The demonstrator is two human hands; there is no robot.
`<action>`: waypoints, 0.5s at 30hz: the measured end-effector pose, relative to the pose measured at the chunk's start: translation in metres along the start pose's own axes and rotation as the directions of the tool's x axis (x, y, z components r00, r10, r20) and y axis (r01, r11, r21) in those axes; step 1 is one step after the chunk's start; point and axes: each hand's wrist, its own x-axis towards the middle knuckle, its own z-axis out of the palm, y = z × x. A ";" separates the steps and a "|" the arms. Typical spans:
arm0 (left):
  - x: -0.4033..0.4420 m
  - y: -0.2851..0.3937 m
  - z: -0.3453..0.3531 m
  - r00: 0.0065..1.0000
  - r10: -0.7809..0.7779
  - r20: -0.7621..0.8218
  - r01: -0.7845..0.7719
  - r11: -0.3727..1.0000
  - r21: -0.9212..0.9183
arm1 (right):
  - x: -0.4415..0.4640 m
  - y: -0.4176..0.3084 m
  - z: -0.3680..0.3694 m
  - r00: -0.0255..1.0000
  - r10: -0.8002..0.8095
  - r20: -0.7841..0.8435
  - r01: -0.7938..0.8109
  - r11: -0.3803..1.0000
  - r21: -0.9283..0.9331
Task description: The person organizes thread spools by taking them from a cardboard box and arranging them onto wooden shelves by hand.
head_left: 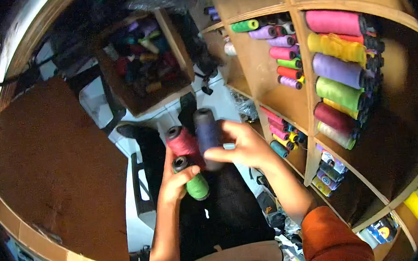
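My left hand (177, 182) is closed around two thread spools, a red one (184, 143) above and a green one (197, 186) below. Both show dark tube ends tilted up toward me. In my right hand (237, 144) is a dark blue thread spool (207, 133), held roughly upright with fingers and thumb at its right side. The blue spool is right beside the red one; whether they touch I cannot tell. My hands are above my lap.
To the right, a wooden shelf unit (306, 72) holds stacked spools in many colours. Ahead on the floor stands a wooden box (177, 43) with many mixed spools. A brown board surface (59, 178) lies on the left. Plastic-wrapped packs (329, 174) sit on a lower shelf.
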 end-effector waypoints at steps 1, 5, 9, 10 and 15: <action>-0.001 0.000 -0.001 0.999 -0.042 0.015 0.042 0.998 -0.048 | 0.009 -0.001 -0.013 0.990 0.056 -0.128 -0.046 0.995 0.084; -0.002 -0.005 -0.008 0.998 -0.057 0.034 0.060 0.993 -0.103 | 0.080 0.051 -0.101 0.771 -0.024 -0.637 0.058 0.998 0.032; -0.008 -0.009 -0.024 0.997 -0.065 0.045 0.068 0.996 -0.058 | 0.173 0.105 -0.169 0.357 -0.376 -0.855 0.210 0.924 -0.319; -0.011 -0.012 -0.028 0.997 -0.064 0.033 0.066 0.996 -0.059 | 0.186 0.108 -0.177 0.243 -0.457 -0.855 0.081 0.888 -0.452; -0.018 -0.012 -0.037 0.997 -0.066 -0.031 0.065 0.998 -0.013 | 0.230 0.128 -0.202 0.060 -0.390 -0.919 -0.371 0.846 -0.383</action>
